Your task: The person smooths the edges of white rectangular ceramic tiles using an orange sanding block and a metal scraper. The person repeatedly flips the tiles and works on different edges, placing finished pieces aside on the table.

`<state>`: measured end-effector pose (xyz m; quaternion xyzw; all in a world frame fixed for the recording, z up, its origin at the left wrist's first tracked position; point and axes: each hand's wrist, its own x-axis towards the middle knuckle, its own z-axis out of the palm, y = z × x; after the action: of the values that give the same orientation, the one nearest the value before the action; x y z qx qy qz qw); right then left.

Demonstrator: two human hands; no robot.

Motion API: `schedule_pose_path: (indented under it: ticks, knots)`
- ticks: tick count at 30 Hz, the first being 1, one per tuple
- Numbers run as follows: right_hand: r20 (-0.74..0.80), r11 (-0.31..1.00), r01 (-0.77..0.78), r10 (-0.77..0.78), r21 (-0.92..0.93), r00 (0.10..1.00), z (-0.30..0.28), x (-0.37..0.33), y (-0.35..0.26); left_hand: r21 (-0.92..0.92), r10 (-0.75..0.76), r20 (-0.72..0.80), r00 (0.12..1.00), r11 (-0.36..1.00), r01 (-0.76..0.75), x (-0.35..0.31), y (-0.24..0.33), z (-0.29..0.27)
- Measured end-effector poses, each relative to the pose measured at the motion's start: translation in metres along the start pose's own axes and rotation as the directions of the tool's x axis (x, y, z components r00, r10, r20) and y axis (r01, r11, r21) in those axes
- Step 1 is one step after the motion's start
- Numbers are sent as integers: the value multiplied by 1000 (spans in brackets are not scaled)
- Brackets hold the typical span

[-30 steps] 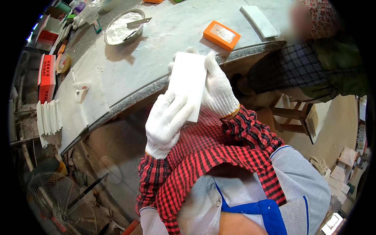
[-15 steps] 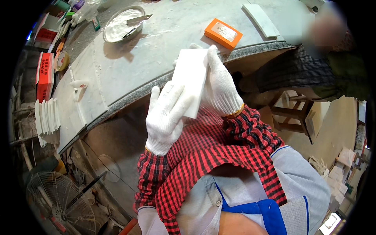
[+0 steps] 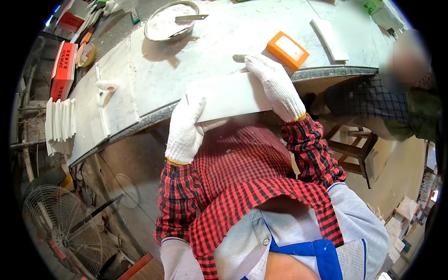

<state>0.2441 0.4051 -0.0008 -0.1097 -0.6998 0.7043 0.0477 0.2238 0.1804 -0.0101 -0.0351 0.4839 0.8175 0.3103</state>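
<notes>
Between my two gloved hands a smooth white rectangular slab (image 3: 233, 98) lies crosswise at the table's front edge. Its left end is gripped by my left hand (image 3: 183, 133), thumb on the upper face and fingers under it. My right hand (image 3: 276, 87) closes on the other end, its far fingers partly hidden behind the slab. On the tabletop beyond my right hand sits an orange box (image 3: 288, 50) with a white label.
A metal bowl of white paste (image 3: 170, 23) with a scraper (image 3: 191, 17) stands at the back. White strips (image 3: 60, 120) and a red box (image 3: 64, 70) are at the left. One long white slab (image 3: 330, 39) lies back right, near another person. A fan (image 3: 65, 233) stands lower left.
The slab has turned from nearly upright to lying crosswise. My left hand has shifted from its face to its left end; my right hand has moved right with the other end.
</notes>
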Motion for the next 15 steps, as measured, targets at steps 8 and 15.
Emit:
schedule_pose_path:
  ticks: [8, 15]
  knots:
    - [-61, 984, -78, 69, -158, 996, 5, 3, 0, 80, 48, -35, 998, 996, -46, 7, -3, -7]
    - [261, 342, 608, -677, -716, 688, 43, -2, -22, 108, 215, -48, 975, 972, -209, 20, -20, -16]
